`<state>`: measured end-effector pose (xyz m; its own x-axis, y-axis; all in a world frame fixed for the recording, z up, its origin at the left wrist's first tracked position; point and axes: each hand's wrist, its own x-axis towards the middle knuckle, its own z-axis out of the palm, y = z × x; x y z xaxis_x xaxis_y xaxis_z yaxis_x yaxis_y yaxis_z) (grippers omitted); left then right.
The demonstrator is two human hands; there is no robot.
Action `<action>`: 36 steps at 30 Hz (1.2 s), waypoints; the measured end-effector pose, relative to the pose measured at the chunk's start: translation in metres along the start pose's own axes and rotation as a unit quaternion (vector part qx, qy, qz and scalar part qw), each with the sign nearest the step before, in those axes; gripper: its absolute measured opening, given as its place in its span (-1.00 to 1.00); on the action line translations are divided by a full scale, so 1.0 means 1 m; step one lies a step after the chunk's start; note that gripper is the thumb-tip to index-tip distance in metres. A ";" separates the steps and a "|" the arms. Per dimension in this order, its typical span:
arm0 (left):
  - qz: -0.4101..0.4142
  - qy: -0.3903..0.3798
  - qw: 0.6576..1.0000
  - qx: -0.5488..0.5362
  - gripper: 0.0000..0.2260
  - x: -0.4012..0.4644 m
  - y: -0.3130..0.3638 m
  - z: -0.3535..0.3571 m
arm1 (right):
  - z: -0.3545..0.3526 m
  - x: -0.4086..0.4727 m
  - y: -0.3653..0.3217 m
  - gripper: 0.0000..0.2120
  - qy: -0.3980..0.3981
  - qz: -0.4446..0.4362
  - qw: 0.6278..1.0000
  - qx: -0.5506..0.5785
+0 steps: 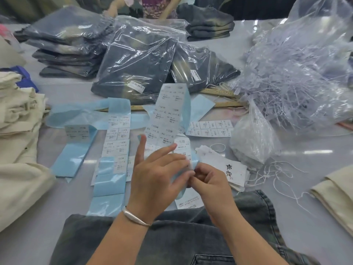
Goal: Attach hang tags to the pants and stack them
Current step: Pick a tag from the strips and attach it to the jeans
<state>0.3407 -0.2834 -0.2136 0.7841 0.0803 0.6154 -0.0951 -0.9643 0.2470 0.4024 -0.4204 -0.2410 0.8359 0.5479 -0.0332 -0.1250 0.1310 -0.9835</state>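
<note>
Left hand [152, 175] grip and right hand [212, 180] grip both pinching label strip [168, 119] — above grey pants [172, 238]

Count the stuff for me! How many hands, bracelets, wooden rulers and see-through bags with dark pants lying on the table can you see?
Hands: 2, the left hand and the right hand
Bracelets: 1, the silver bracelet
Wooden rulers: 2, the long ruler and the short ruler
Bagged dark pants: 3, left bag, middle bag, right bag
Total: 8

A glossy pale grey table [315, 157] mirrors streaks of overhead light.
</note>
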 end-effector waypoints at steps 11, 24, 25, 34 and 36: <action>-0.059 -0.041 0.996 -0.047 -0.89 0.003 -0.010 0.005 | -0.001 0.008 0.002 -0.84 -0.022 0.019 1.000 0.012; -0.238 0.120 0.963 -0.050 -0.89 0.010 -0.030 -0.011 | 0.005 0.023 0.020 -0.70 0.046 0.111 0.991 -0.051; -0.264 0.158 0.950 -0.049 -0.89 0.010 -0.034 -0.016 | 0.003 0.025 0.025 -0.71 0.076 0.133 0.986 -0.061; -0.332 0.247 0.898 -0.151 -0.87 -0.008 -0.029 -0.041 | 0.027 0.051 0.011 -0.77 -0.008 0.132 0.937 -0.322; -0.291 0.234 0.924 -0.085 -0.85 -0.016 -0.022 -0.039 | 0.028 0.041 0.000 -0.53 0.019 0.102 0.884 -0.456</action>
<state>0.3065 -0.2540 -0.1992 0.3862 0.7118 0.5867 0.1333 -0.6725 0.7280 0.4219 -0.3745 -0.2372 0.8648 0.4535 -0.2156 0.1933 -0.6969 -0.6906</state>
